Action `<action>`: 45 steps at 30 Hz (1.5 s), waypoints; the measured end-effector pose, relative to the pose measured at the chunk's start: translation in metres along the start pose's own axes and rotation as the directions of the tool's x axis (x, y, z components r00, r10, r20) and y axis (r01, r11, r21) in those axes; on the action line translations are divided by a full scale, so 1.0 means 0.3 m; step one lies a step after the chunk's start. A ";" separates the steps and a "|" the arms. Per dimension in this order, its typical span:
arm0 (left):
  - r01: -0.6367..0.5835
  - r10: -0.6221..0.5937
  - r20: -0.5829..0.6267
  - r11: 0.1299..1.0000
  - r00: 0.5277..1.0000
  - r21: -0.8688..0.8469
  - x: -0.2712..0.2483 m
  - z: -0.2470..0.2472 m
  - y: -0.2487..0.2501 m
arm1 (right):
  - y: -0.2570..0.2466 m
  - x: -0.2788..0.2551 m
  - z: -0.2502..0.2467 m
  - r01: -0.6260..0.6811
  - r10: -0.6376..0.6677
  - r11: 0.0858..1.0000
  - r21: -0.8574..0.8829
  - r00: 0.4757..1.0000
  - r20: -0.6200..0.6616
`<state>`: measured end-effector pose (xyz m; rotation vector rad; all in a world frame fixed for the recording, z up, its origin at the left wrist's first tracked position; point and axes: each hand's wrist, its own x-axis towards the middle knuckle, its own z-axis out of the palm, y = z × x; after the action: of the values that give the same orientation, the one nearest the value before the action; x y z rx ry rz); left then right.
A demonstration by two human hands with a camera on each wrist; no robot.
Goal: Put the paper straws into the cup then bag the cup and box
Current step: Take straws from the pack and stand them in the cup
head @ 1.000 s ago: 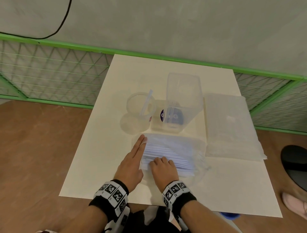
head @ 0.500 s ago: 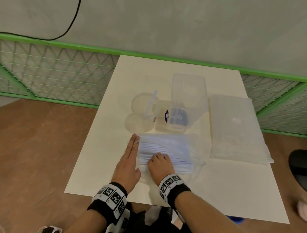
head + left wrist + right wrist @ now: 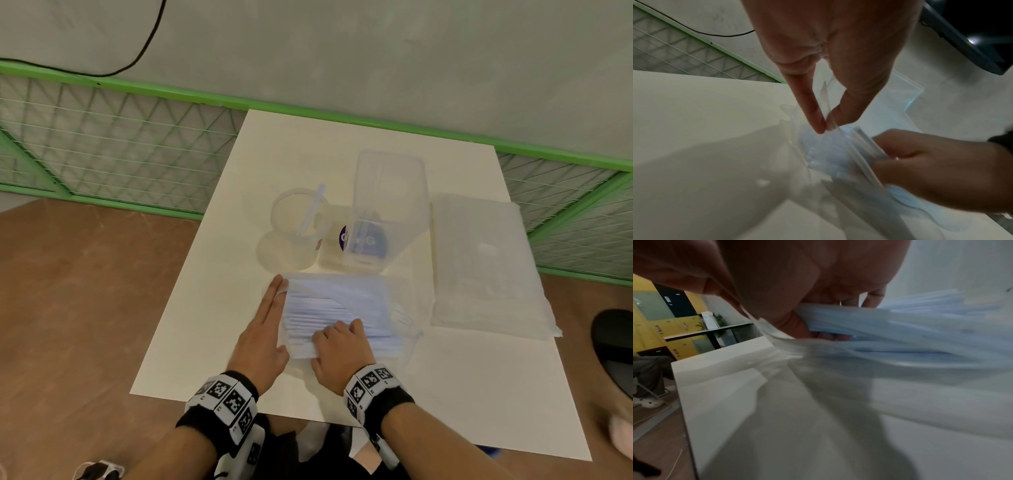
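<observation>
Beneath both hands on the tabletop, the left hand pinches the straw packet edge; the right hand grips straws inside.

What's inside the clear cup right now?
One straw leans inside the clear cup; nothing else is visible in it. The other straws lie bundled in plastic under both hands.
</observation>
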<state>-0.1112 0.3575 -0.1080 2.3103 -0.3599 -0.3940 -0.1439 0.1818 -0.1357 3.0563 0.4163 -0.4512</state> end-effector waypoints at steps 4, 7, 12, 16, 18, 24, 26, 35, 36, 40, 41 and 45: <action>0.005 -0.005 0.004 1.000 1.000 0.005 0.006 0.000 0.006 | 0.007 -0.018 -0.004 0.046 -0.045 0.999 -0.023 0.998 0.045; 0.004 -0.004 0.014 1.000 1.000 0.014 0.009 -0.003 0.010 | 0.010 -0.015 -0.025 0.029 -0.030 0.999 0.019 0.998 0.053; 0.021 -0.021 0.014 0.999 1.000 0.046 0.012 -0.011 0.009 | 0.027 -0.015 -0.086 -0.072 0.081 0.980 0.185 0.996 -0.037; 0.033 -0.034 0.015 0.997 0.999 0.065 0.012 -0.011 0.014 | 0.041 -0.035 -0.191 -0.053 0.206 0.815 0.577 0.957 -0.203; 0.031 -0.032 0.012 0.997 0.999 0.065 0.014 -0.010 0.018 | 0.035 -0.057 -0.248 0.034 0.322 0.549 0.835 0.914 -0.249; 0.019 -0.019 0.013 0.999 1.000 0.046 0.020 -0.017 0.022 | 0.052 -0.076 -0.208 -0.095 0.474 0.345 0.934 0.876 -0.086; 0.009 -0.010 0.018 0.999 1.000 0.044 0.022 -0.019 0.025 | 0.082 -0.084 -0.164 -0.195 0.492 0.393 0.898 0.870 -0.026; 0.005 -0.007 0.034 0.998 0.999 0.067 0.033 -0.026 0.033 | 0.147 -0.084 -0.302 -0.243 0.486 0.375 0.895 0.873 0.033; 0.010 -0.013 0.038 0.997 0.999 0.074 0.033 -0.027 0.035 | 0.159 -0.082 -0.352 -0.224 0.503 0.351 0.909 0.864 0.019; 0.029 -0.034 0.047 0.995 0.998 0.098 0.036 -0.030 0.044 | 0.193 -0.072 -0.555 -0.135 0.507 0.370 0.919 0.859 -0.078; 0.029 -0.034 0.049 0.994 0.998 0.101 0.036 -0.031 0.045 | 0.200 -0.066 -0.607 -0.093 0.508 0.382 0.919 0.852 -0.125; 0.017 -0.024 0.066 0.995 0.998 0.103 0.035 -0.032 0.045 | 0.232 0.023 -0.817 0.070 0.543 0.429 0.901 0.777 -0.319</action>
<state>-0.0997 0.3505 -0.0938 2.4065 -0.3985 -0.4740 -0.0502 0.1317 0.0959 4.1439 -0.5475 0.5477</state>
